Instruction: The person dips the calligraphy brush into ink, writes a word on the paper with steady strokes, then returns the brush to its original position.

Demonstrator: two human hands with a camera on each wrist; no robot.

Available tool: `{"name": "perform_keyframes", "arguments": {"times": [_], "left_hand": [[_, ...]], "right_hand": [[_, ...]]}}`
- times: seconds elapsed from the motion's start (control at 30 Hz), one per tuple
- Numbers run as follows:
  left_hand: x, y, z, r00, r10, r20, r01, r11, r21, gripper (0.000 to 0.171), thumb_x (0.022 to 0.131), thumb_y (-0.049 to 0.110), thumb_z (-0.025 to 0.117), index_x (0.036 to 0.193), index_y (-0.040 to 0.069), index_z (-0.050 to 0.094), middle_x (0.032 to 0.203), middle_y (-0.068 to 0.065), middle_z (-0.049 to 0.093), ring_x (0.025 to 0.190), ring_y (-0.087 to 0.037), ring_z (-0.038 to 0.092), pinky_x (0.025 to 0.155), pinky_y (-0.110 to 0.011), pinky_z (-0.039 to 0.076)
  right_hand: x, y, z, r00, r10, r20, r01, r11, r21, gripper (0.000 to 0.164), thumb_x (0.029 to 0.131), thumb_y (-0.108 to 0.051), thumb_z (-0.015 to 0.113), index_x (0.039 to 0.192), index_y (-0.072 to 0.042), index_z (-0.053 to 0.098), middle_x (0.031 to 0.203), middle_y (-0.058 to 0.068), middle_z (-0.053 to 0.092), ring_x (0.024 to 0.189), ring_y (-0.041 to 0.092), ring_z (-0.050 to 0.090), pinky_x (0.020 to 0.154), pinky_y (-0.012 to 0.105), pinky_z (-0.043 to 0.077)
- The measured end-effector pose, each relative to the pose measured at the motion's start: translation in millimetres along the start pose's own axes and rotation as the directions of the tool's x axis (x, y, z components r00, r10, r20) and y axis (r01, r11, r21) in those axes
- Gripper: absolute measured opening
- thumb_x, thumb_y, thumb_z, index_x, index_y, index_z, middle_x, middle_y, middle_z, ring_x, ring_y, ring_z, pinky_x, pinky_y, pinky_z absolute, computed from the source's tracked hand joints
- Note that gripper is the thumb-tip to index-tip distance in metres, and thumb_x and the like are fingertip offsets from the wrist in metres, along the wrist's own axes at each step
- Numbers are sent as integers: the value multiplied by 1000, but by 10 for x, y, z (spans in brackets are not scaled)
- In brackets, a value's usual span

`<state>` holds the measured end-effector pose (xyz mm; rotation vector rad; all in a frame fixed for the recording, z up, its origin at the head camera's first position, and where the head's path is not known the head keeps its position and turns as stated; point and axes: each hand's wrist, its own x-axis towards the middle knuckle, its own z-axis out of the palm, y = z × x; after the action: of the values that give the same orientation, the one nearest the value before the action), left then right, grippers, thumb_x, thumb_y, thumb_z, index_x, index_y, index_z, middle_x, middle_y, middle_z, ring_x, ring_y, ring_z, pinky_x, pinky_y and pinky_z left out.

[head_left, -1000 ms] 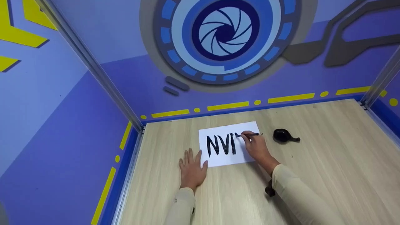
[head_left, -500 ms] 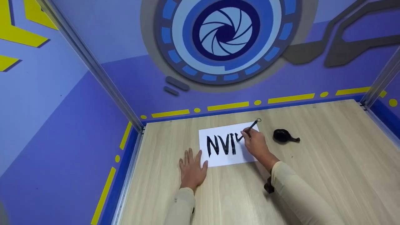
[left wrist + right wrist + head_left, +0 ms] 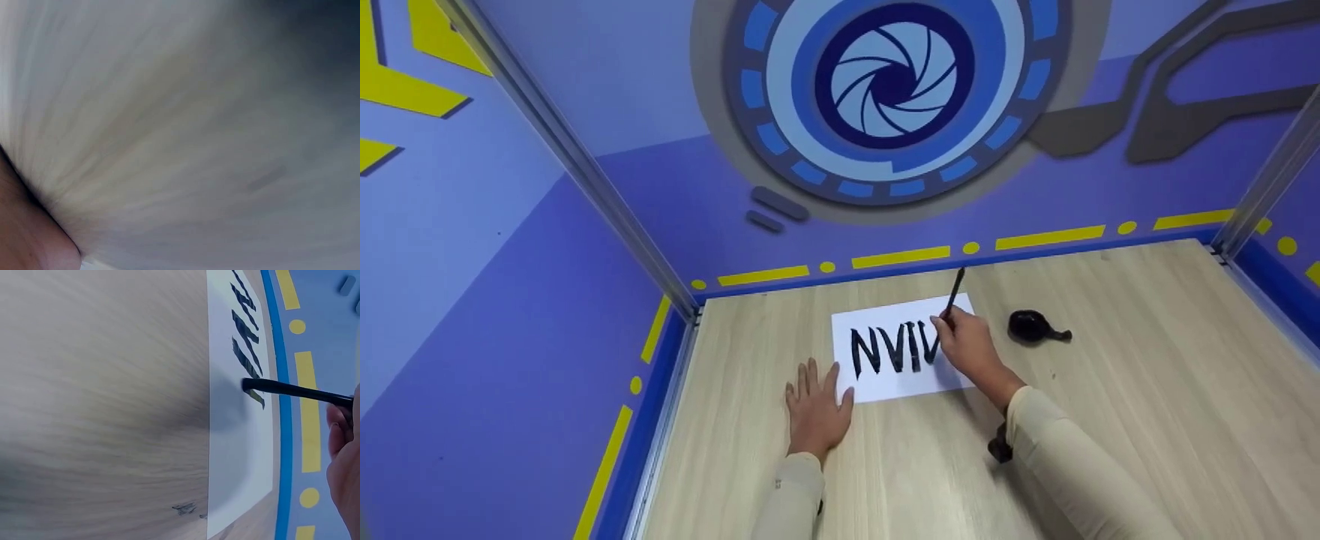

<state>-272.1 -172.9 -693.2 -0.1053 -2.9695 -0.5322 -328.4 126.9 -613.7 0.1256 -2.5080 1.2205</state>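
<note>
A white sheet of paper [image 3: 885, 386] lies on the table, bearing thick black strokes that read "NVI" and a further slanted stroke. My right hand [image 3: 971, 345] pinches a dark writing brush [image 3: 955, 289] over the sheet's right part. In the right wrist view the tip of the brush [image 3: 298, 391] meets the paper at the lower end of the newest stroke. My left hand [image 3: 817, 412] lies flat with fingers spread, its thumb and fingertips at the sheet's left edge. In the left wrist view only a blurred bit of the left hand [image 3: 34, 242] shows.
To the right of the paper stands a small black dish with a handle [image 3: 1027, 327], dark inside. Blue and purple printed walls [image 3: 660, 180] enclose the wooden table [image 3: 915, 465] at the back and sides. A small dark mark [image 3: 184, 508] shows on the wood.
My right hand has drawn the brush downward, and a slanted black stroke now stands right of the "I". The brush has swung from nearly level to steep. The left hand stays put.
</note>
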Motion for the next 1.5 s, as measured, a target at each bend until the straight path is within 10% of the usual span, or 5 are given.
{"name": "perform_keyframes", "arguments": {"times": [0.5, 1.03, 1.5], "left_hand": [[-1, -43, -3, 1000, -21, 24, 20, 1000, 5, 63, 109, 60, 43, 165, 30, 43, 179, -19, 22, 168, -42, 17, 132, -71, 16], [33, -41, -50, 999, -21, 28, 20, 1000, 9, 63, 109, 58, 46, 164, 28, 44, 178, -20, 24, 167, -43, 19, 130, -72, 17], [1, -19, -4, 1000, -8, 28, 8, 1000, 0, 63, 109, 59, 45, 165, 29, 43, 179, -20, 23, 168, -43, 17, 131, -72, 16]], "right_hand": [[78, -57, -112, 989, 106, 100, -110, 993, 36, 28, 107, -30, 67, 91, -6, 69, 80, 8, 68, 73, 21, 56, 67, 32, 46], [187, -36, -249, 968, 244, -58, -223, 943, 246, 24, 108, -20, 64, 111, 0, 76, 105, 19, 80, 97, 29, 77, 77, 19, 54], [48, 110, -80, 995, -67, -70, 67, 998, -1, 14, 104, -12, 69, 108, -2, 77, 103, 16, 80, 94, 30, 77, 85, 49, 58]]}}
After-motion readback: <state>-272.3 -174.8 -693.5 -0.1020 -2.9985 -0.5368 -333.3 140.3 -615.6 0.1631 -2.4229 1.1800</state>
